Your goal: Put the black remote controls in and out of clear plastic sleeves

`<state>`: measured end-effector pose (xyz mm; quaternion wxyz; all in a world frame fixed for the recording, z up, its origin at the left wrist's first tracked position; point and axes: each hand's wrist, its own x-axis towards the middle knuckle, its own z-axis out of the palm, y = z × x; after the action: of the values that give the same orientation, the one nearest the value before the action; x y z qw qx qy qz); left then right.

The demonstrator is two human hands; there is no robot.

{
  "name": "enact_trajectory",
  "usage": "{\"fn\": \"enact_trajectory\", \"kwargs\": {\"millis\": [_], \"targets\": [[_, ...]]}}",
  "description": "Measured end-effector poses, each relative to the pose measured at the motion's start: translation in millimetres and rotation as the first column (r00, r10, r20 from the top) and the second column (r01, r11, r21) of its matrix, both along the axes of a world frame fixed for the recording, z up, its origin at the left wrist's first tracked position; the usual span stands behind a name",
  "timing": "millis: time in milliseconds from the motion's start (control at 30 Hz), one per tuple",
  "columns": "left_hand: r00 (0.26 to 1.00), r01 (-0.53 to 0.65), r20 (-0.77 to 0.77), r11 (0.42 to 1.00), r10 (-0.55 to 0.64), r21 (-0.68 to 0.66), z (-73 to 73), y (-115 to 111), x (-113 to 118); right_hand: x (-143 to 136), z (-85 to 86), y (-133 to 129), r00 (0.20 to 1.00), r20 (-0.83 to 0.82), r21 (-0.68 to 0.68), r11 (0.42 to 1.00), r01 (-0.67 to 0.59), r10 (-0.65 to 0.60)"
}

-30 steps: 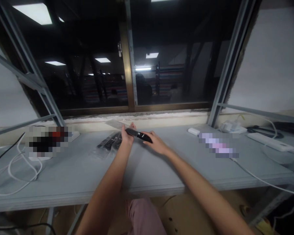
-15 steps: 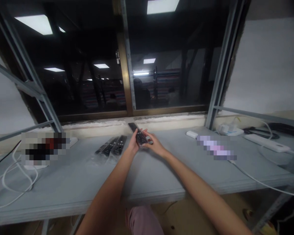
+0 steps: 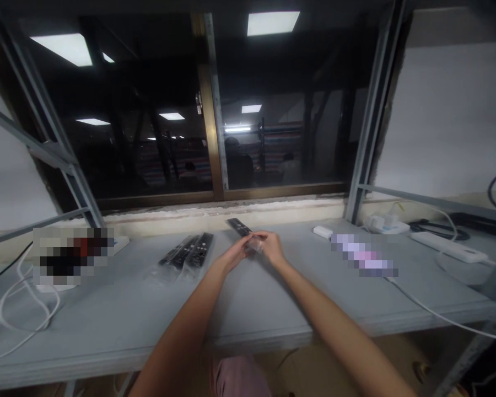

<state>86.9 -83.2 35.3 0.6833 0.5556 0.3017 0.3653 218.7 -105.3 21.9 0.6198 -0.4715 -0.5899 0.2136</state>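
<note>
A black remote control [image 3: 238, 225] in a clear plastic bag is held above the grey shelf [image 3: 273, 309], its far end pointing away to the left. My left hand [image 3: 236, 252] is closed around its lower part from the left. From the other side, my right hand [image 3: 271, 246] pinches the loose plastic at the near end, where a crumpled flap [image 3: 255, 243] shows between the hands. Left of my hands, several bagged black remote controls [image 3: 190, 253] lie side by side on the shelf.
On the right lie a blurred-out device [image 3: 364, 255] with a white cable, a white adapter [image 3: 322, 232] and a power strip [image 3: 448, 246]. Another blurred-out object [image 3: 72, 256] and looped white cables [image 3: 28, 325] are at left. Metal posts [image 3: 357, 187] flank a dark window [image 3: 281, 143].
The remote has turned and my hands have come closer together over its near end. My right fingers have moved onto the plastic flap. The view has tilted slightly upward.
</note>
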Motion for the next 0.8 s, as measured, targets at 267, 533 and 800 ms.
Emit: {"fn": "enact_trajectory", "kwargs": {"millis": [267, 533, 800], "targets": [[0.391, 0.002, -0.474, 0.514, 0.789, 0.857, 20.3, -26, -63, -13, 1.8, -7, 0.983, 0.153, -0.057, 0.992, 0.109, -0.1], [-0.082, 0.398, -0.78, 0.738, 0.621, 0.545, -2.7, -22, -151, -68, -7.3, 2, 0.917, 0.395, -0.171, 0.985, 0.026, 0.045], [0.025, 0.293, -0.783, 0.744, 0.622, 0.6, 3.4, -20, -152, -94, 9.0, -12, 0.735, 0.608, -0.259, 0.95, -0.172, 0.299]]}}
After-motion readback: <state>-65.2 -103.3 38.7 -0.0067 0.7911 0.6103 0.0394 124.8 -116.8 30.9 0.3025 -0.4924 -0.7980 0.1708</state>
